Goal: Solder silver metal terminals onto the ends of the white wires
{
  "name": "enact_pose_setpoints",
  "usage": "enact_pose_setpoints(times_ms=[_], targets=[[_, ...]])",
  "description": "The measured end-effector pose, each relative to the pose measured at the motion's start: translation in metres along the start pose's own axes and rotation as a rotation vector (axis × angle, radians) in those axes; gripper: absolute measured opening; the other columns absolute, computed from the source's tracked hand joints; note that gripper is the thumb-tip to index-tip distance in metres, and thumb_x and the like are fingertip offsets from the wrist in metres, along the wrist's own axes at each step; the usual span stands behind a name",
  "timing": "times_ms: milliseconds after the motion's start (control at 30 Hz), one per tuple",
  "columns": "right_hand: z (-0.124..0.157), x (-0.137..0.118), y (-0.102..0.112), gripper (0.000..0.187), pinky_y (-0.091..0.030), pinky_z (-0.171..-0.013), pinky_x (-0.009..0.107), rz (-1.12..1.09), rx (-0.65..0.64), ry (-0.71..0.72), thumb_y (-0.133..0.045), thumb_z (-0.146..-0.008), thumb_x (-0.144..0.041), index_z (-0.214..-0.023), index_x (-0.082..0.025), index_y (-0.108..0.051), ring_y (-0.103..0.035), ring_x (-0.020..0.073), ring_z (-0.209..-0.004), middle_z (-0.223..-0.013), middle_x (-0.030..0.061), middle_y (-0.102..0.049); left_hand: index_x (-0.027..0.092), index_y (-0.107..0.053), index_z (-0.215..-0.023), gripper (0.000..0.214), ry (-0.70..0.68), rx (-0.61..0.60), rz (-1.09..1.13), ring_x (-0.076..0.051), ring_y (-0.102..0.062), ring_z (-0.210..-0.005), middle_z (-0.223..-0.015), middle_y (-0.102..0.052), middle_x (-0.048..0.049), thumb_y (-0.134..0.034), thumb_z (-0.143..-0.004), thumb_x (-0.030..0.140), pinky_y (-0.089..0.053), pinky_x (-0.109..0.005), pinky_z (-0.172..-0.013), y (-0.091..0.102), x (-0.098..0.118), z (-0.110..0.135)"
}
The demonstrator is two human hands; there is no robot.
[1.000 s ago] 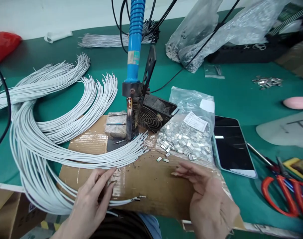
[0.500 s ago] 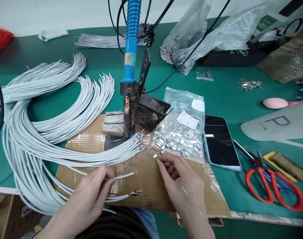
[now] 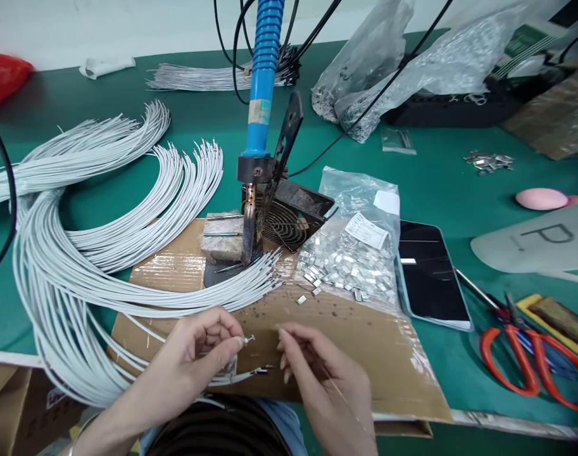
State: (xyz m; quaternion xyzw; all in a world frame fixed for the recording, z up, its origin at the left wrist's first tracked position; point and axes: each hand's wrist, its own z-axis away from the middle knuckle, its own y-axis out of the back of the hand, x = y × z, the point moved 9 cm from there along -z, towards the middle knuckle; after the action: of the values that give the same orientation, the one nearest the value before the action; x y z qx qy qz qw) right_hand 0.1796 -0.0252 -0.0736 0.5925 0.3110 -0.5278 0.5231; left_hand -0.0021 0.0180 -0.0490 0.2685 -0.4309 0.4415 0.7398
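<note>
My left hand is closed, pinching one white wire near its stripped tip above a brown cardboard sheet. My right hand sits just right of that tip with fingers curled together in a pinch; what it holds is too small to see. A fan of white wires lies ahead of my left hand, ends pointing right. A blue-handled soldering iron stands upright in a holder behind them. A clear bag of small metal clips lies ahead of my right hand, with a loose clip near it.
Big curved bundles of white wire fill the left of the green table. A dark phone lies right of the clip bag. Red-handled scissors rest at the right edge. Plastic bags and black cables sit at the back.
My right hand has drawn back from the loose clips by the bag toward my left hand. My left hand has lifted the wire, so its tip now meets my right fingers.
</note>
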Motion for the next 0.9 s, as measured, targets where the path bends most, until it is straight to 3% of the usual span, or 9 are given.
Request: enact_pose_setpoints(times_ms=[133, 267, 600, 900], targets=[[0.004, -0.017, -0.025, 0.021, -0.045, -0.051, 0.022, -0.196, -0.109, -0.029, -0.072, -0.096, -0.039, -0.088, -0.023, -0.084, -0.056, 0.0104, -0.056, -0.07, -0.0003, -0.065, 0.017, -0.061, -0.085, 0.035, -0.007, -0.001, 0.078, -0.009, -0.033, -0.055, -0.063, -0.046, 0.008, -0.068, -0.098, 0.049, -0.024, -0.023, -0.05, 0.0, 0.004, -0.001], [0.002, -0.025, -0.034, 0.011, -0.037, -0.051, 0.022, -0.405, -0.116, -0.137, -0.078, -0.088, -0.03, -0.09, -0.029, -0.089, -0.05, 0.0091, -0.056, -0.065, -0.0021, -0.059, 0.018, -0.06, -0.08, 0.038, -0.03, 0.009, 0.096, -0.009, -0.033, -0.055, -0.059, -0.043, 0.0088, -0.069, -0.098, 0.05, -0.025, -0.023, -0.05, 0.001, 0.007, 0.0], [0.002, -0.025, -0.037, 0.011, -0.03, -0.046, 0.021, -0.467, -0.108, -0.274, -0.08, -0.083, -0.032, -0.079, -0.026, -0.089, -0.043, 0.0058, -0.048, -0.063, -0.0026, -0.057, 0.02, -0.057, -0.079, 0.036, -0.019, 0.068, 0.068, -0.011, -0.037, -0.057, -0.062, -0.046, 0.0075, -0.071, -0.097, 0.047, -0.028, -0.023, -0.053, 0.003, 0.0, -0.001], [-0.001, -0.028, -0.037, 0.011, -0.033, -0.051, 0.022, -0.451, -0.173, -0.283, -0.082, -0.076, -0.028, -0.067, -0.023, -0.085, -0.048, 0.0079, -0.051, -0.058, -0.0009, -0.06, 0.019, -0.058, -0.077, 0.04, -0.011, -0.009, 0.136, -0.011, -0.033, -0.061, -0.065, -0.046, 0.0063, -0.077, -0.093, 0.049, -0.026, -0.024, -0.056, 0.006, -0.004, 0.001]])
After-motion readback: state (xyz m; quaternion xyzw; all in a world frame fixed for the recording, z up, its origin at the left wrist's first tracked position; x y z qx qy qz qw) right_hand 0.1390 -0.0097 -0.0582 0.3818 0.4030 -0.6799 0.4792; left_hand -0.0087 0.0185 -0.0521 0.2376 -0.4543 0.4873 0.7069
